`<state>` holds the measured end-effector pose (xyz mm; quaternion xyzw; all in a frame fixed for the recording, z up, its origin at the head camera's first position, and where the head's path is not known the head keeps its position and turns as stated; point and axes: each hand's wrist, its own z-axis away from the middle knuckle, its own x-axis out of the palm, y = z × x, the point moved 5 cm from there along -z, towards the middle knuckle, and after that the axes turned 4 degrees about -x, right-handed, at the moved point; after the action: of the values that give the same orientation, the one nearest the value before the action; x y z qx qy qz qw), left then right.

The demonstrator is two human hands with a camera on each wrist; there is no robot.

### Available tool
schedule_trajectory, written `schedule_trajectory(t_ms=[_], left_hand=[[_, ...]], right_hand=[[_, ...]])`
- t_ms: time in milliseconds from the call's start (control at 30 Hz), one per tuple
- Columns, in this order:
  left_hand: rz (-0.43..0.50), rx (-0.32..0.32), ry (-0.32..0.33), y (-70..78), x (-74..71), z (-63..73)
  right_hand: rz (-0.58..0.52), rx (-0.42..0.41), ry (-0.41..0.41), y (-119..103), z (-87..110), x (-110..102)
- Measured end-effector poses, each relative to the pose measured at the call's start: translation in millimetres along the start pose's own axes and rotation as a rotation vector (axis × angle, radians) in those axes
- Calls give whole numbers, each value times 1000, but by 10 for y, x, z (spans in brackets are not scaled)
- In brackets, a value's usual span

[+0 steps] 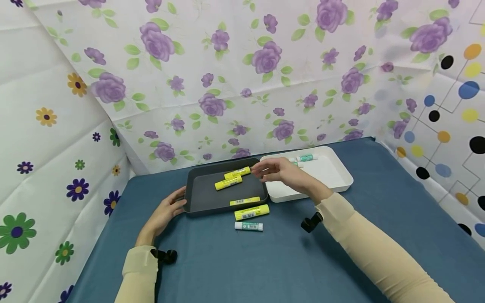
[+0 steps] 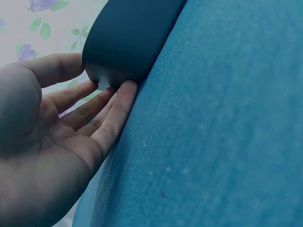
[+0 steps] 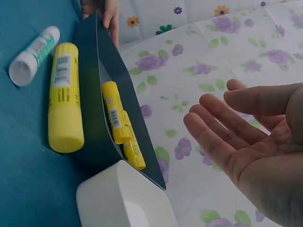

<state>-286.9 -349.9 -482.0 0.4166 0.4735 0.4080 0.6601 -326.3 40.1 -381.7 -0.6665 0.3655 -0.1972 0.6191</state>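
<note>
My left hand is at the left end of a dark grey tray. In the left wrist view, its fairly straight fingers and thumb touch the tray's outer wall. Empty and with loosely spread fingers, my right hand hovers between the dark tray and a white tray. Inside the dark tray lie yellow glue sticks: two side by side and one along the front wall. In front of it lie a larger yellow glue stick and a white-and-green glue stick.
White-and-green glue sticks lie at the back of the white tray, partly hidden by my right hand. Both trays stand side by side on a blue cloth, near its back edge. Flowered sheets hang behind and at the left.
</note>
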Motion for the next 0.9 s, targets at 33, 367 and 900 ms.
schedule_trajectory(t_ms=[33,367,900], left_hand=[[2,-1,0,0,-1,-2],[5,2,-11,-13,-3,-10],[-3,2,-16,3,6,6]], right_hand=[[5,-4,5,1,24,11],[-29,13,2,63,282,165],[-25,53,-51,262,501,391]])
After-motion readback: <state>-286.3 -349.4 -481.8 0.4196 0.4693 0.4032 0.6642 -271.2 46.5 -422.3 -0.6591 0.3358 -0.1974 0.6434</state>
